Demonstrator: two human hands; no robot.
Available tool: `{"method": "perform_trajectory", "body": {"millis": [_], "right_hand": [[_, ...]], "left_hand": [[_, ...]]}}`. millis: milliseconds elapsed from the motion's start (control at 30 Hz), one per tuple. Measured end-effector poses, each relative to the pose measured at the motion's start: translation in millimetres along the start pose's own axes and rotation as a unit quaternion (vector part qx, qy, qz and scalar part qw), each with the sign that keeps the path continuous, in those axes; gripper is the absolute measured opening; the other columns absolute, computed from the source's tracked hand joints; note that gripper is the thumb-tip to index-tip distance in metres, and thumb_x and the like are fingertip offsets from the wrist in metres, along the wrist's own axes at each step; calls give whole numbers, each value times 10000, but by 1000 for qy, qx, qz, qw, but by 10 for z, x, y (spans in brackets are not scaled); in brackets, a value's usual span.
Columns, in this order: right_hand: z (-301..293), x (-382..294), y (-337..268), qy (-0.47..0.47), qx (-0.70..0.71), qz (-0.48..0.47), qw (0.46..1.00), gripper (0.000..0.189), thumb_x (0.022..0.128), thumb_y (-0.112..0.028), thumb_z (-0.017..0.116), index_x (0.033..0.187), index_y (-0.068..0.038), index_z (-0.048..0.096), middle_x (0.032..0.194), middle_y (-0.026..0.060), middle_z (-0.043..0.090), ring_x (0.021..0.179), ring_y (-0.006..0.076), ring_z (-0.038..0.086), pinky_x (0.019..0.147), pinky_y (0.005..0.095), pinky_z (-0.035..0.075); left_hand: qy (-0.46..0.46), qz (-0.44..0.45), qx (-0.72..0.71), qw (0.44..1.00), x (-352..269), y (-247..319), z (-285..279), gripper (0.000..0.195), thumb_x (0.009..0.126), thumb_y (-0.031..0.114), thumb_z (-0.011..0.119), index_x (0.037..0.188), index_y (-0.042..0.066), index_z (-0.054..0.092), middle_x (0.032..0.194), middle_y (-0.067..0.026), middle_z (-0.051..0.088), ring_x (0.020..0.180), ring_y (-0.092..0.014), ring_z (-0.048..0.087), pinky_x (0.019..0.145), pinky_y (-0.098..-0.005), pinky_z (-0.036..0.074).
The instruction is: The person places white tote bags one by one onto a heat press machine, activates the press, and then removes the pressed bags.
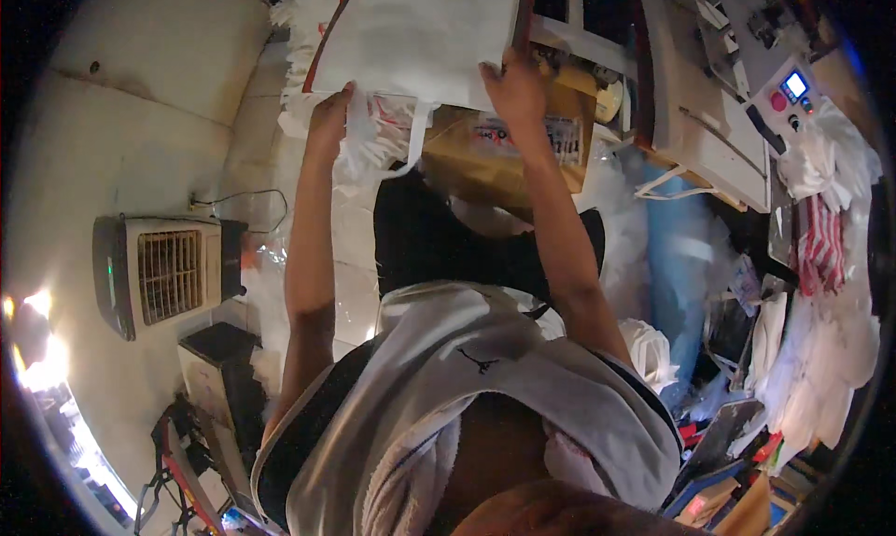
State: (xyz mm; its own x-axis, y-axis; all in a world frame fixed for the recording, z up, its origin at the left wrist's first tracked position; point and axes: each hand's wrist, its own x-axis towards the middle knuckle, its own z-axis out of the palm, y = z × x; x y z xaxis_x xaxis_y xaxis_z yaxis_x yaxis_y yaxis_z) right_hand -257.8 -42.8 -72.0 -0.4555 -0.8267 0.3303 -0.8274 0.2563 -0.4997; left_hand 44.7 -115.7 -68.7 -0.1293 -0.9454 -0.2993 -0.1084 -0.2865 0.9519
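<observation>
A large white flat bag with dark red side edges lies before me at the top of the view. From its near edge hangs a white strap handle. My left hand grips the near left corner, thumb at the edge. My right hand holds the right side near the corner, thumb over the white face and the other fingers partly hidden. Beneath the bag, to the left, is a stack of white bags, some with red print. A brown cardboard box bearing labels sits below the bag's near edge.
On the right stands a machine with a lit control panel; a white bag with handles lies along its side. White plastic and red-striped cloth hang farther right. An air cooler stands by the left wall, with a cable behind it.
</observation>
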Motion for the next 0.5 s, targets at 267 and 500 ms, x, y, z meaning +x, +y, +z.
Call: {"method": "perform_trajectory", "body": {"millis": [267,500], "right_hand": [[272,-354,1436,78,145,64,984,514,856,-436,653,1191,-51,583,1097,205,651,979,347,654,827,455,520],[804,-1127,2766,43,-167,274,946,303,861,-304,647,1067,-87,597,799,157,601,911,365,632,751,485,525]], "left_hand": [[139,113,179,967,190,-252,-127,469,938,428,591,931,-28,701,810,-83,653,730,-148,567,706,-298,467],[153,228,148,950,-298,-460,-34,334,956,318,589,961,-11,648,839,-79,647,795,-144,582,748,-276,463]]}}
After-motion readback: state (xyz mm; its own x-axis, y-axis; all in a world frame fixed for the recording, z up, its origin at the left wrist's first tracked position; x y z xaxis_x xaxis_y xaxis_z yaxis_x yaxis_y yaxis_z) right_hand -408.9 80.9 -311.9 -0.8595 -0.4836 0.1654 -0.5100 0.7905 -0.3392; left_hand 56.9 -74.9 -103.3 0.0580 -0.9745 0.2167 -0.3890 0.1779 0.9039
